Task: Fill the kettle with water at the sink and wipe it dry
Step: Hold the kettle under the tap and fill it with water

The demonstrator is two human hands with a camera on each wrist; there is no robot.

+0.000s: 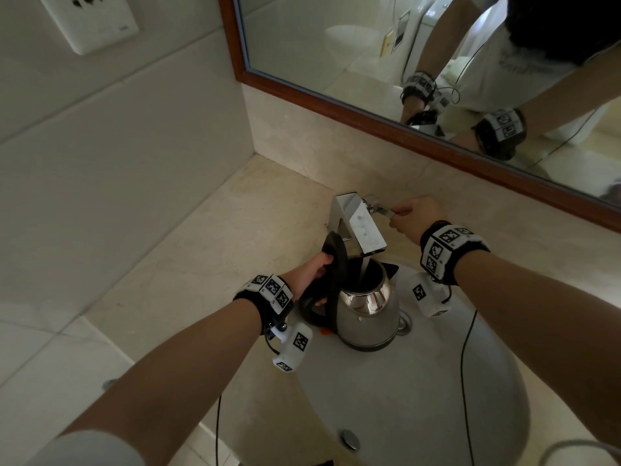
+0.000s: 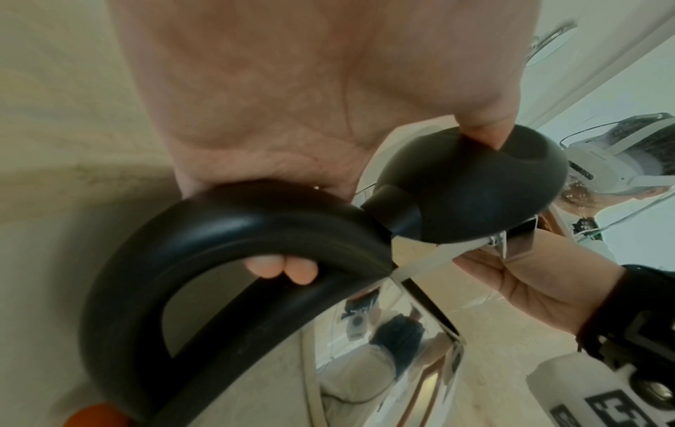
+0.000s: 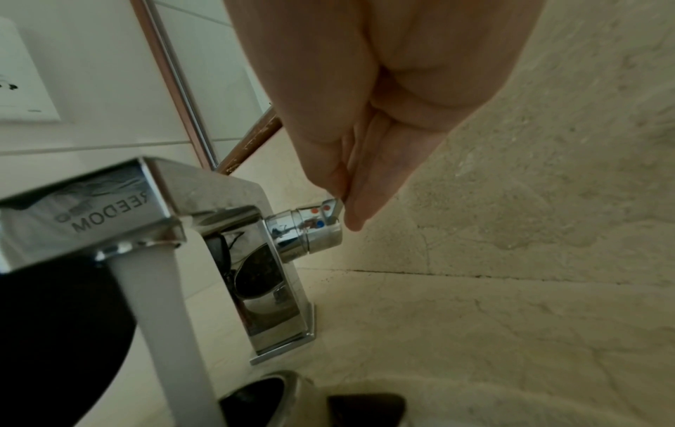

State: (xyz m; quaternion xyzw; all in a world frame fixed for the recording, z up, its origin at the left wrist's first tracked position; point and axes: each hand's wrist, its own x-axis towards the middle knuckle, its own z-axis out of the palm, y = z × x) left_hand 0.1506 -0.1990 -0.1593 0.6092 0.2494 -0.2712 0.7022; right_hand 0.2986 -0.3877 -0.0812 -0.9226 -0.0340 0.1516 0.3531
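A steel kettle (image 1: 368,314) with a black handle (image 2: 204,245) hangs in the sink basin (image 1: 420,398) under the chrome faucet (image 1: 358,225). Its black lid (image 1: 336,260) stands flipped open. A stream of water (image 3: 157,303) runs from the spout into the kettle's mouth. My left hand (image 1: 311,275) grips the handle, its thumb on the lid (image 2: 471,185). My right hand (image 1: 415,218) pinches the faucet's thin lever (image 1: 381,210) on the right side of the faucet (image 3: 204,213), beside the red and blue marks.
The beige stone counter (image 1: 208,257) surrounds the basin, with a tiled wall and a socket plate (image 1: 90,21) at left. A wood-framed mirror (image 1: 369,105) hangs close behind the faucet. The drain (image 1: 349,440) sits near the basin's front. Cables run from both wrist cameras.
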